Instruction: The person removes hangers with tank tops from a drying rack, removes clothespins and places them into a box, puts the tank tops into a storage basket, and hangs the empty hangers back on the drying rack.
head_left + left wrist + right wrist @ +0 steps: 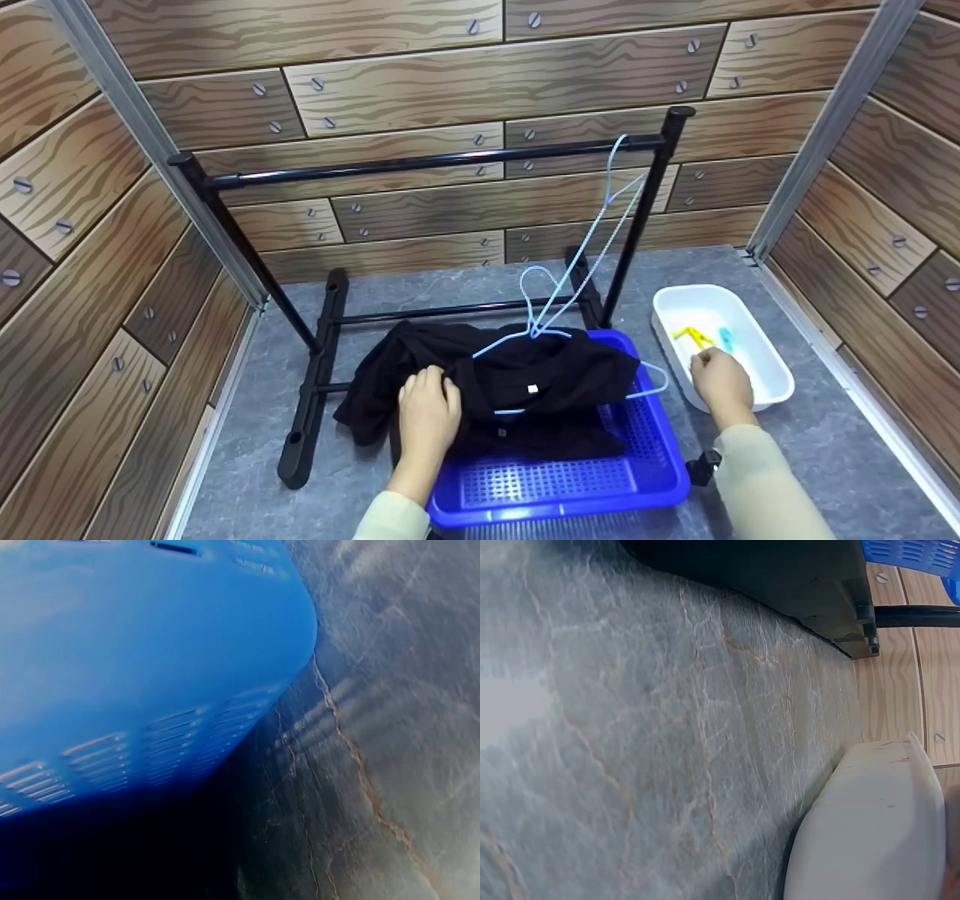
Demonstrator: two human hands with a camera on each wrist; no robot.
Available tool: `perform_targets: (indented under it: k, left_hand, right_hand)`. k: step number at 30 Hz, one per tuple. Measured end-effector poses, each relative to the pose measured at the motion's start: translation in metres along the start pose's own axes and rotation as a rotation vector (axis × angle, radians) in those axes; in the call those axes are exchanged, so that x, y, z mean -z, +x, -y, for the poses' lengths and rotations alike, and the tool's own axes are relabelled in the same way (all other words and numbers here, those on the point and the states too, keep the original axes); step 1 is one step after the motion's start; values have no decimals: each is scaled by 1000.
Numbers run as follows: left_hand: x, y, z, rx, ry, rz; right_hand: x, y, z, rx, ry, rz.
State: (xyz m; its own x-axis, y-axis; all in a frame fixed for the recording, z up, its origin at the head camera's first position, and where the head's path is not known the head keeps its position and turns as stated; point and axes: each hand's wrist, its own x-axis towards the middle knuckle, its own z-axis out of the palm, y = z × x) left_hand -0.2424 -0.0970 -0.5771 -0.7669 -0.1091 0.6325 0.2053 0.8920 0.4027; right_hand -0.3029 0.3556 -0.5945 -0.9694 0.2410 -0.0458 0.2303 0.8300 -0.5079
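Observation:
In the head view, a black shirt point(570, 367) lies over a blue plastic basket point(555, 510), with a light blue hanger point(652, 379) showing at its neck and right side. My left hand point(429, 409) grips the shirt's left part; its fingertips sink partly into the dark cloth. My right hand point(724, 386) is over the white tray point(772, 375), fingers bent downward beside a yellow clip point(694, 335) and a light blue clip point(726, 340). Whether anything is between those fingertips is hidden. The right wrist view shows the tray's outer side point(870, 832).
Behind the basket stands a black clothes rack point(450, 159). A second light blue hanger point(609, 184) hangs from its bar at the right and slants down to the shirt's hanger. Wood-patterned walls point(390, 90) enclose the grey marbled floor point(240, 427).

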Motion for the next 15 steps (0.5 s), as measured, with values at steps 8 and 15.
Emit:
perform_targets:
  k: [8,15]
  left_hand:
    - [0,0,0,-1,4,3]
    - [1,1,0,-2,-1,-1]
  right_hand:
    - [-1,-1,1,-1,45,-101]
    - [2,-4,3,18,71,-156]
